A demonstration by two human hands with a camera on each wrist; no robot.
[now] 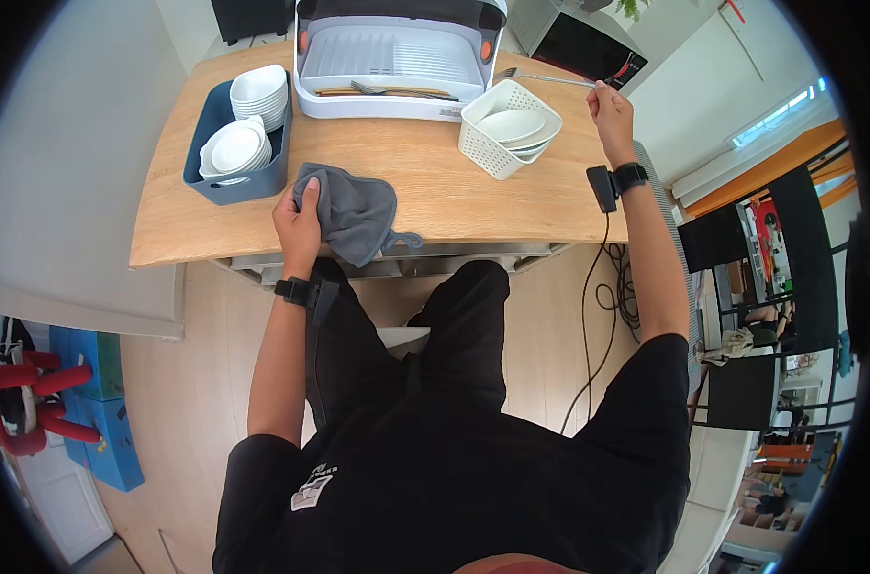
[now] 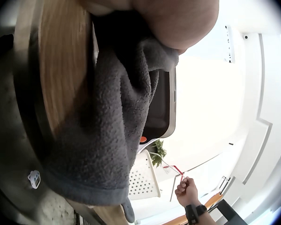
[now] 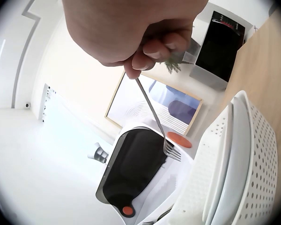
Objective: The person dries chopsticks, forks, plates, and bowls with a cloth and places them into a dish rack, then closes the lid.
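My left hand (image 1: 299, 225) grips a dark grey cloth (image 1: 358, 212) with a hanging loop, over the front edge of the wooden table. In the left wrist view the cloth (image 2: 107, 126) drapes down from the fingers in folds. Off to the right, my right hand (image 1: 612, 120) pinches a metal fork (image 3: 152, 108) by the end of its handle. The fork's tines point left, away from the hand, and in the head view it is held above the table's back right part. Below and left of it stands a white perforated basket (image 1: 484, 153) with white plates inside.
At the back middle sits a white lidded dish box (image 1: 392, 53), lid raised, with a fork and brown utensils along its front. A blue-grey bin (image 1: 234, 189) with stacked white bowls (image 1: 261, 86) stands at left. A black-fronted microwave (image 1: 588, 50) is behind right; cables (image 1: 619, 297) lie on the floor.
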